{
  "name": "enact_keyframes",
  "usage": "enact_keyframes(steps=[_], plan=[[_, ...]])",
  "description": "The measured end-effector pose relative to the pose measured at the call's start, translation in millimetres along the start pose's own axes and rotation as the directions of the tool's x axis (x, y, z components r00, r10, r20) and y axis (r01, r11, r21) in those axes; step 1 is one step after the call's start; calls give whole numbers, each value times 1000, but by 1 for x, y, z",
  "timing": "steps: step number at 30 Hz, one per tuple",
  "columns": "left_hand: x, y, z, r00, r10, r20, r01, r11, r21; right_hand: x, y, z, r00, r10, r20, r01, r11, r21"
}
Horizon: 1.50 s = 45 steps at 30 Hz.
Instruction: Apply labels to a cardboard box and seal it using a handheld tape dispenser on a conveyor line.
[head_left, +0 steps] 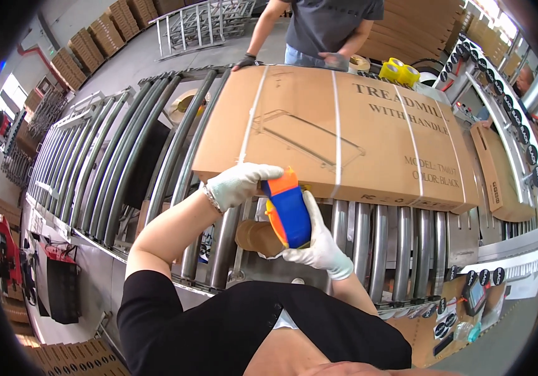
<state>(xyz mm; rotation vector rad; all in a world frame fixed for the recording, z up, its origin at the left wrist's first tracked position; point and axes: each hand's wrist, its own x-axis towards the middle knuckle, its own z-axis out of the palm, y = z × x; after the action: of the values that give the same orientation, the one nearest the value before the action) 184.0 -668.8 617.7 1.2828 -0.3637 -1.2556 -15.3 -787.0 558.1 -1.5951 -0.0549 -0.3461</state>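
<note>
Both my hands wear white gloves and hold a blue and orange hand-held tool over the near edge of a large carton. The tool looks like a tape or label dispenser, but its exact kind is unclear. At its upper orange end, my left hand is closed with the fingertips on it. My right hand wraps around its lower blue end, the thumb along the right side. Flat on the rollers lies the brown carton, bound with several white straps. My left hand is right beside the carton's near left corner.
Metal rollers run left and right under the carton. Across it stands a person, one dark-gloved hand on its far edge. Yellow tape rolls sit behind it. A narrow carton lies right; a cardboard roll sits below the rollers.
</note>
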Motion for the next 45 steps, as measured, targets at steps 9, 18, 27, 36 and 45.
enact_keyframes(steps=[9,18,27,36,45], plan=[[66,48,-11,983,-137,125,28,777,629,24,21,6,956,220,-195,-177,960,217],[298,115,-125,883,421,207,-127,-209,970,81,21,-10,830,528,-182,-401,790,464],[430,119,-155,934,353,-51,28,69,997,210,58,-51,841,429,-328,-256,851,458],[442,70,-166,585,762,-279,258,151,954,219,79,-43,744,515,-426,-364,846,389],[209,-45,-124,459,888,16,43,-40,998,61,26,27,714,580,-391,-429,805,409]])
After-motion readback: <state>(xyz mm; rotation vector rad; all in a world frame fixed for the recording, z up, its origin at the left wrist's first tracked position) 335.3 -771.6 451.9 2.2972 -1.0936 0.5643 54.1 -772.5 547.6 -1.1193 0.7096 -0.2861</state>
